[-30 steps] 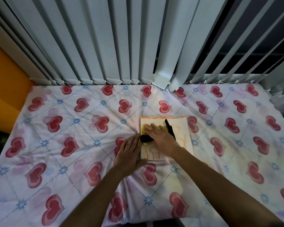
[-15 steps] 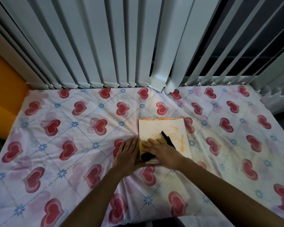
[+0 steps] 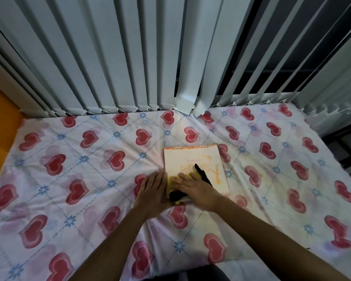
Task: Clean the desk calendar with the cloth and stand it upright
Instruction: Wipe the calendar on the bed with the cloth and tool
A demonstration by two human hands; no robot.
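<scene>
The desk calendar [image 3: 193,161] lies flat on the heart-print sheet, its spiral binding at the far edge and orange lettering on its pale cover. A yellow and black cloth [image 3: 175,194] sits on the calendar's near left corner. My right hand [image 3: 193,187] presses flat on the cloth, fingers pointing left. My left hand [image 3: 153,189] rests palm down on the sheet against the calendar's left edge, fingers apart. Part of the cloth is hidden under my right hand.
The white sheet with red hearts [image 3: 79,179] covers the whole surface. Vertical blinds [image 3: 130,57] hang along the far edge, with one bent slat [image 3: 185,102] just behind the calendar. An orange wall [image 3: 0,122] stands at the left.
My right hand has dragged the cloth from the middle of the calendar toward its near left corner, uncovering more of the cover. My left hand has stayed at the left edge.
</scene>
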